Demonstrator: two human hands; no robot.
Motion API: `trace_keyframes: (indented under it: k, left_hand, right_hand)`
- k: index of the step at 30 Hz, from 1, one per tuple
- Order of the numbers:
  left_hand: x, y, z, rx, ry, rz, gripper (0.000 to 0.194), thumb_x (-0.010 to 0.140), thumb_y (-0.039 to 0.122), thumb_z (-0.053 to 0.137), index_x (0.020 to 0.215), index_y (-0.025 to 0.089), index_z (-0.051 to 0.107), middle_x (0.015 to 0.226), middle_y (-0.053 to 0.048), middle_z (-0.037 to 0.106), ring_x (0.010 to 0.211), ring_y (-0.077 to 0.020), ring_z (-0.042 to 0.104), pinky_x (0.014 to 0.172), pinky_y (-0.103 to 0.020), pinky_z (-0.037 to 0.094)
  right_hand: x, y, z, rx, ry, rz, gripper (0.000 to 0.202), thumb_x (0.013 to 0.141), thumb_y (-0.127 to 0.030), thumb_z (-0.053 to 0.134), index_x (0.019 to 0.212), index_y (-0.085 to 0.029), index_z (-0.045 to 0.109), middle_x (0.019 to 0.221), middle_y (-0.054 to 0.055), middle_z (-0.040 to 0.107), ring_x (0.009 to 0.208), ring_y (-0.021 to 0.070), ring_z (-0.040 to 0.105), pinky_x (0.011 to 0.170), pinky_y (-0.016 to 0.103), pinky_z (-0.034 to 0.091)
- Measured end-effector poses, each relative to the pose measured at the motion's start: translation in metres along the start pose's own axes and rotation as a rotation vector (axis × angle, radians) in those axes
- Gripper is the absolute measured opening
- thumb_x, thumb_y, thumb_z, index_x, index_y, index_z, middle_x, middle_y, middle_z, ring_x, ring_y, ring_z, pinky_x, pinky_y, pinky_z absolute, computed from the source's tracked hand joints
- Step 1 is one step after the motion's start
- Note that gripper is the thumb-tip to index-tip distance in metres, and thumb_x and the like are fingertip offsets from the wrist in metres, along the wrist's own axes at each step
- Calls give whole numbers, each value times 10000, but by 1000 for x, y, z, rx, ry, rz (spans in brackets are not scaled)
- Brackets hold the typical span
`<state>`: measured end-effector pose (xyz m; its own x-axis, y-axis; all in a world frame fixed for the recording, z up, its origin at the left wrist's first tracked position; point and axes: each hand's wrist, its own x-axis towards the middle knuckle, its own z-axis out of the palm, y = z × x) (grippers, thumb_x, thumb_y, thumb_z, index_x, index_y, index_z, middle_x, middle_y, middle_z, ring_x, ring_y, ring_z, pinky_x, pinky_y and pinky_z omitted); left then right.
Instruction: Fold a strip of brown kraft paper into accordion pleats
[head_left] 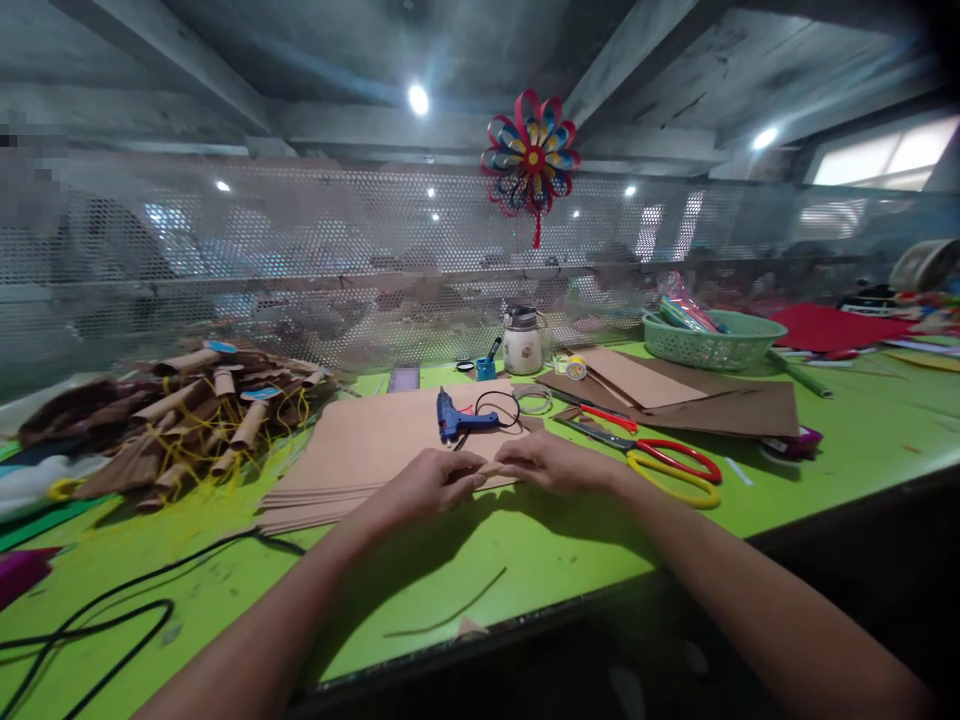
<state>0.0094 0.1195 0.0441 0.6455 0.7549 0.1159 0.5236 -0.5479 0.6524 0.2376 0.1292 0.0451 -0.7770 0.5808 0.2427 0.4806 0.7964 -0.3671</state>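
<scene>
My left hand (427,483) and my right hand (562,462) meet over the front edge of a stack of brown paper sheets (349,440). Between their fingertips they pinch a small, narrow piece of brown paper (491,468), mostly covered by the fingers. Just beyond the hands, a blue glue gun (463,421) lies on the stack. To the right of my right hand is a large pair of scissors (679,462) with red and yellow handles. A thin brown strip (450,618) rests on the green table in front of me.
Brown paper rolls (251,425) with yellow strings are heaped at left, near a black cable (120,580). Behind the glue gun stand a jar (523,345) and a blue ink bottle (486,369). A green basket (705,345) and brown sheets (720,408) lie at right. The table edge (525,614) is near.
</scene>
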Motion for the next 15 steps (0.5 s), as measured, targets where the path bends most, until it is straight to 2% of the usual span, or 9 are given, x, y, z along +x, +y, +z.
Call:
trace_keyframes:
  k: [3, 7, 10, 12, 15]
  left_hand:
    - [1, 0, 1, -6, 16, -12, 392, 887, 434, 478, 1102, 147, 637, 626, -7, 584, 543, -109, 490, 537, -214, 344]
    - [3, -4, 0, -13, 5, -41, 400, 878, 450, 477, 1030, 128, 659, 582, -1, 557, 514, -107, 478, 509, -212, 335]
    - [3, -6, 1, 10, -1, -22, 386, 876, 439, 482, 959, 114, 674, 632, -24, 580, 558, -115, 487, 525, -217, 337]
    - [3, -5, 4, 89, 57, 11, 345, 866, 415, 501, 884, 118, 675, 671, -37, 591, 591, -121, 482, 538, -223, 328]
    - [2, -2, 8, 170, 155, 61, 291, 862, 387, 516, 873, 137, 665, 694, -40, 590, 616, -131, 476, 553, -233, 320]
  right_hand:
    - [0, 2, -1, 10, 10, -10, 357, 981, -393, 379, 1059, -166, 643, 850, 39, 658, 717, 128, 520, 652, 248, 376]
    - [1, 5, -1, 2, -1, -14, 355, 977, -383, 395, 1049, -154, 658, 789, 29, 653, 683, 118, 485, 635, 239, 365]
    - [1, 4, 1, 6, 10, -11, 327, 971, -359, 419, 1043, -158, 667, 797, 33, 662, 698, 123, 484, 662, 249, 376]
    - [1, 2, 4, 15, 22, 12, 321, 965, -358, 431, 984, -156, 679, 788, 39, 658, 709, 133, 491, 676, 259, 389]
    - [2, -1, 9, 19, 49, 41, 363, 961, -391, 422, 895, -145, 681, 738, 49, 630, 713, 152, 495, 690, 279, 410]
